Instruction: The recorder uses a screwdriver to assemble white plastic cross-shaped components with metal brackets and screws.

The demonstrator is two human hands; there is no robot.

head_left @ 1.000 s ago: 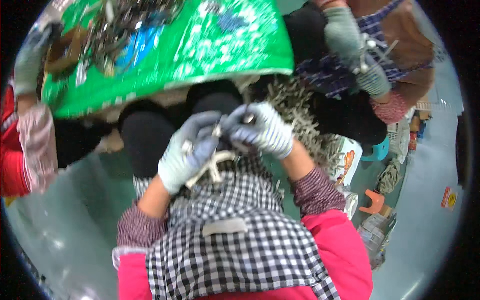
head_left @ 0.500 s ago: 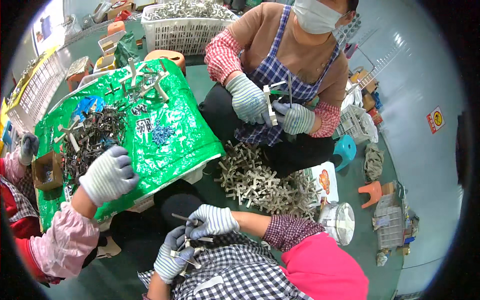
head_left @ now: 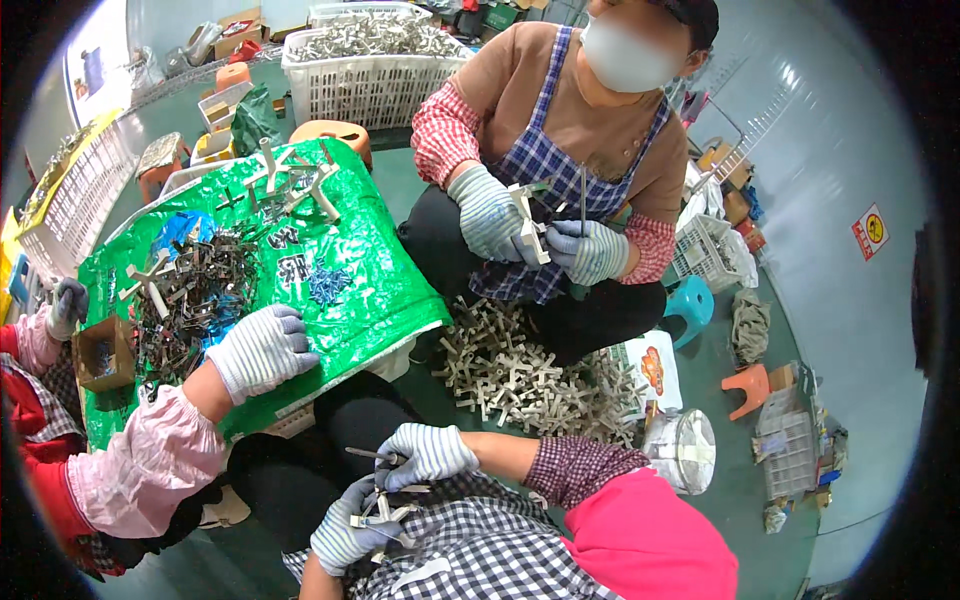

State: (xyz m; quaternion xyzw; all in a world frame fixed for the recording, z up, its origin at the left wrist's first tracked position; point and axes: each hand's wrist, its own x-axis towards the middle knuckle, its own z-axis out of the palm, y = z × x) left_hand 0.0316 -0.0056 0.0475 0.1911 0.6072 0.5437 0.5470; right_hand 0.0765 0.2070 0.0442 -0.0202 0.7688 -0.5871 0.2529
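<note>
My left hand (head_left: 345,530), in a striped work glove, is closed on a pale, branched plastic part (head_left: 383,516) low in front of my checked apron. Just above it, my right hand (head_left: 432,456), gloved the same way, is wrapped round a thin dark rod-like tool (head_left: 366,453). The tool's tip points left, and its exact kind cannot be made out. Both hands are close together over the part, and the fingers partly hide it. Across from me, a co-worker's gloved hands hold a similar white part (head_left: 528,222) and an upright thin rod (head_left: 583,195).
A green-covered table (head_left: 365,270) bears dark metal clips (head_left: 190,295), blue screws (head_left: 328,285) and white parts. Another co-worker's gloved hand (head_left: 262,355) rests at its edge. A heap of pale parts (head_left: 530,375) lies on the floor, beside a clear bucket (head_left: 682,450).
The left co-worker's gloved hand has moved right and down along the table edge. My hands stay together on the part with little movement. The view has shifted slightly.
</note>
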